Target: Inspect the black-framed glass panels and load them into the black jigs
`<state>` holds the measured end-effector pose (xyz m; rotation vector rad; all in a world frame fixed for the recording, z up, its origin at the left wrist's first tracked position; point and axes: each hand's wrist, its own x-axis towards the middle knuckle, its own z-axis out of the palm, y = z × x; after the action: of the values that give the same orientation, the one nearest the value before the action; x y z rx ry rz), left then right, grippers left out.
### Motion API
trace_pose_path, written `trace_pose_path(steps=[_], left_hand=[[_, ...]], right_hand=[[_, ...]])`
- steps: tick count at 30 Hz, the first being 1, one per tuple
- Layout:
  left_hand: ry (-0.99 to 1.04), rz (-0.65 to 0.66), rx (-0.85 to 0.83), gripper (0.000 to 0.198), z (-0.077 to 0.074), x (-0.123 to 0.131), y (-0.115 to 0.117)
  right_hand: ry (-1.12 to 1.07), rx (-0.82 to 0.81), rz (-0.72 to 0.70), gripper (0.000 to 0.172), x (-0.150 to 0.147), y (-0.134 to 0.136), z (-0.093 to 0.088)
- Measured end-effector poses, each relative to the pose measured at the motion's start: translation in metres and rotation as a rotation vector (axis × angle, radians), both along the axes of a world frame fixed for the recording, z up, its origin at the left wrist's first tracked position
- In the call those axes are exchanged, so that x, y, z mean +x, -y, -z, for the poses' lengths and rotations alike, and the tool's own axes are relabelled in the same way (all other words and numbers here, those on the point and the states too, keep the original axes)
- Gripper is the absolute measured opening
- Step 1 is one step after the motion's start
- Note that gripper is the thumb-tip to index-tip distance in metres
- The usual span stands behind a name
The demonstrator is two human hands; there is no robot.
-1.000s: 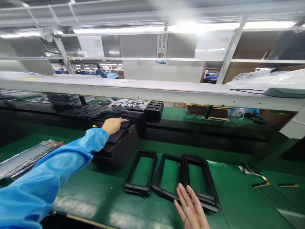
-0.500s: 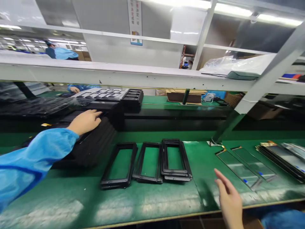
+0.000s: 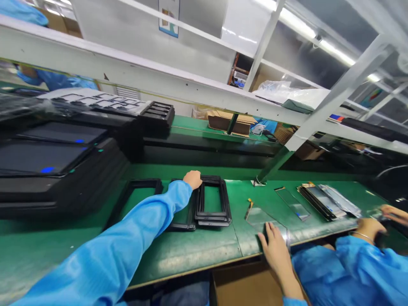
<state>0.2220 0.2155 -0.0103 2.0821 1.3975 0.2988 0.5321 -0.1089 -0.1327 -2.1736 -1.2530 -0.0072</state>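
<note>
My left hand [image 3: 193,179] reaches across the bench, its fingers curled at the upper left corner of a stack of black rectangular frames [image 3: 213,219]. The fingertips are partly hidden. Left of it lie more black frames [image 3: 145,183], half covered by my blue sleeve. My right hand [image 3: 276,248] is on a clear glass panel [image 3: 259,216] with a dark top edge and a small orange tab. Its thumb is at the near side, its fingers over the surface, and the panel sits turned askew. Another glass panel [image 3: 291,202] lies flat beside it.
Black trays [image 3: 28,187] with dark screens are stacked high at left. A pile of panels [image 3: 321,199] lies right of the loose one. A metal post [image 3: 276,163] rises behind. At right, a co-worker's hands [image 3: 371,227] work close by. A cardboard box [image 3: 245,284] sits below the edge.
My left hand has left the black tray stack and moved right to the frames. My right hand has come onto the nearer glass panel, which has turned. The view has swung right.
</note>
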Motion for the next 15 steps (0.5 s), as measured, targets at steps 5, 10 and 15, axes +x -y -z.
trace_pose_path(steps=[5, 10, 15], left_hand=[[0.176, -0.072, -0.17, 0.038, 0.003, -0.005, -0.01], [0.41, -0.114, -0.255, 0.039, -0.008, -0.031, 0.003], [0.53, -0.169, -0.257, 0.038, -0.012, -0.051, 0.015]], right_hand=[[-0.045, 0.071, -0.07, 0.057, -0.044, 0.067, 0.006], [-0.083, 0.211, 0.042, 0.034, -0.057, 0.091, -0.027], [-0.131, 0.478, 0.176, 0.03, -0.088, 0.076, -0.084]])
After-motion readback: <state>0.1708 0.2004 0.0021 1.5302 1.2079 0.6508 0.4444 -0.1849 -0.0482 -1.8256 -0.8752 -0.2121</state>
